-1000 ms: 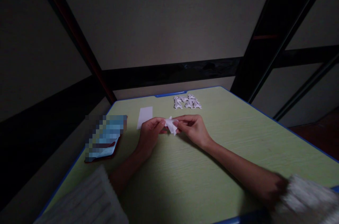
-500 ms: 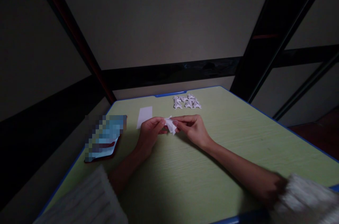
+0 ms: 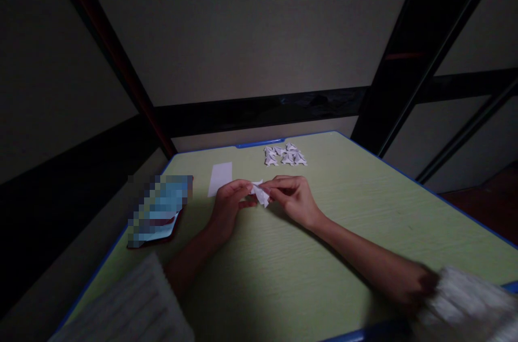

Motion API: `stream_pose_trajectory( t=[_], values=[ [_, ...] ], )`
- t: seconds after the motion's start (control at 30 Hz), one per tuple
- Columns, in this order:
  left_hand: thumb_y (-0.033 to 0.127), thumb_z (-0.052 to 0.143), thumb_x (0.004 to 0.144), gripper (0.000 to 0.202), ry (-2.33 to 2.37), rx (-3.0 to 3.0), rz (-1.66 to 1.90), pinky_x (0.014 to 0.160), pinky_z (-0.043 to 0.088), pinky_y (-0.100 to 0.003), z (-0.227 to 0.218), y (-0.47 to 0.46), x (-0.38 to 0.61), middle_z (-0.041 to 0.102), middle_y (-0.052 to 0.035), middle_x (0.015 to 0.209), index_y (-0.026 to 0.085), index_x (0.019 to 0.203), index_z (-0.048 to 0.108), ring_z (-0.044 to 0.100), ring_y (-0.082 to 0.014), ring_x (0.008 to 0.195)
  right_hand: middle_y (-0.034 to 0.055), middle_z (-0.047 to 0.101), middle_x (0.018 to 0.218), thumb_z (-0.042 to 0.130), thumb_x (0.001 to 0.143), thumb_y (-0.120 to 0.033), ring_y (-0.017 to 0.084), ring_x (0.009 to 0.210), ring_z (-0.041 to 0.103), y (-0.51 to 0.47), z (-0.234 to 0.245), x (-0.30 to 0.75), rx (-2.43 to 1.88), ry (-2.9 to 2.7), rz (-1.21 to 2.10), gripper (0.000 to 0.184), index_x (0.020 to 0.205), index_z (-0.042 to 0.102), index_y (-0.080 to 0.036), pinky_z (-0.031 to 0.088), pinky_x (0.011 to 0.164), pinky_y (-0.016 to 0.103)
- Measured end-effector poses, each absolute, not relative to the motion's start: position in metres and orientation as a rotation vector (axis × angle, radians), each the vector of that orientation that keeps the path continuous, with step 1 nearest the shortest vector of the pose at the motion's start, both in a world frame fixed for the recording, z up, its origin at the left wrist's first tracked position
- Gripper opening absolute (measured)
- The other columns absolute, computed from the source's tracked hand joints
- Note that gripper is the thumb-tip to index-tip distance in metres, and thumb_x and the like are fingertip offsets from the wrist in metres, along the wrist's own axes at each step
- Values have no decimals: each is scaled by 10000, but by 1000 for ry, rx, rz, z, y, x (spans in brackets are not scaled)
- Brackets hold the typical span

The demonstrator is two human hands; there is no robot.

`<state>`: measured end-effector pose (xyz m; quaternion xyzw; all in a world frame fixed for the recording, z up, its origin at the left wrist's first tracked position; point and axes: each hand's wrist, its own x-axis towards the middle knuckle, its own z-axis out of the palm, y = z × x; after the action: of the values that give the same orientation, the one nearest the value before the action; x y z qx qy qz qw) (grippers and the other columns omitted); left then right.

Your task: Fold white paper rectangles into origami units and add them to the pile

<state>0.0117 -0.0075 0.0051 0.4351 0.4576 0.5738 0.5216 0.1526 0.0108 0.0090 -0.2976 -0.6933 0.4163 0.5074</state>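
Between my two hands is a small piece of folded white paper (image 3: 260,194), held a little above the table. My left hand (image 3: 230,204) pinches its left side between thumb and fingers. On the other side, my right hand (image 3: 297,199) grips the paper with thumb and forefinger closed, the other fingers curled. Parts of the folds are hidden by the fingertips. Beyond my hands, several small folded white paper figures (image 3: 288,157) stand grouped near the far edge. A flat white sheet of paper (image 3: 220,176) lies just behind my left hand.
The light green table (image 3: 364,223) has a blue rim. At its left side lies a dark red-edged item with a light blue face (image 3: 165,223), partly blurred out. A panelled wall (image 3: 251,29) rises right behind the table's far edge.
My right thumb and fingers have shifted slightly on the folded paper, and the paper's flaps sit at a somewhat different angle. The other things stay in place.
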Motion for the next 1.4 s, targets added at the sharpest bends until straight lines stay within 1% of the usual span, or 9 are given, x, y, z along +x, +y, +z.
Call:
stream_pose_trajectory(
  t=[0.2, 0.53, 0.7, 0.9, 1.07, 1.4],
  values=[
    [267, 570, 644, 156, 1083, 1083, 1332, 489, 446, -213, 5, -6, 10, 584, -8, 579, 115, 621, 598, 533, -110, 560, 38, 597, 567, 524, 648, -90, 80, 489, 476, 11, 6, 152, -726, -1702, 996, 197, 745, 687, -141, 364, 458, 204],
    [250, 602, 603, 156, 1159, 1124, 1322, 504, 442, -203, 8, -6, 11, 595, -16, 544, 100, 560, 610, 522, -95, 517, 72, 647, 600, 541, 638, -144, 91, 467, 496, 12, 0, 150, -849, -1679, 1047, 193, 763, 684, -109, 386, 450, 213],
    [265, 595, 609, 159, 1159, 1132, 1261, 499, 441, -202, 8, -6, 10, 611, -19, 568, 109, 600, 625, 540, -106, 544, 75, 653, 603, 536, 641, -145, 100, 480, 514, 12, -1, 151, -858, -1689, 972, 192, 757, 684, -110, 397, 460, 219],
    [236, 609, 591, 128, 1144, 1078, 1275, 505, 440, -206, 8, -6, 10, 616, -15, 575, 110, 597, 630, 535, -100, 532, 80, 656, 622, 519, 654, -137, 104, 498, 523, 11, 0, 153, -834, -1768, 860, 204, 773, 682, -113, 391, 461, 214],
    [229, 608, 592, 128, 1128, 1068, 1274, 510, 440, -211, 9, -7, 10, 616, -24, 581, 103, 599, 628, 538, -106, 543, 65, 655, 623, 509, 661, -122, 97, 509, 526, 11, 1, 153, -803, -1803, 787, 211, 782, 682, -134, 387, 465, 202],
    [213, 609, 573, 104, 1131, 1045, 1289, 509, 428, -217, 10, -7, 10, 609, -12, 559, 109, 574, 616, 522, -98, 504, 62, 649, 612, 503, 664, -130, 96, 499, 516, 10, 2, 153, -801, -1791, 798, 207, 762, 686, -137, 387, 463, 206]
  ],
)
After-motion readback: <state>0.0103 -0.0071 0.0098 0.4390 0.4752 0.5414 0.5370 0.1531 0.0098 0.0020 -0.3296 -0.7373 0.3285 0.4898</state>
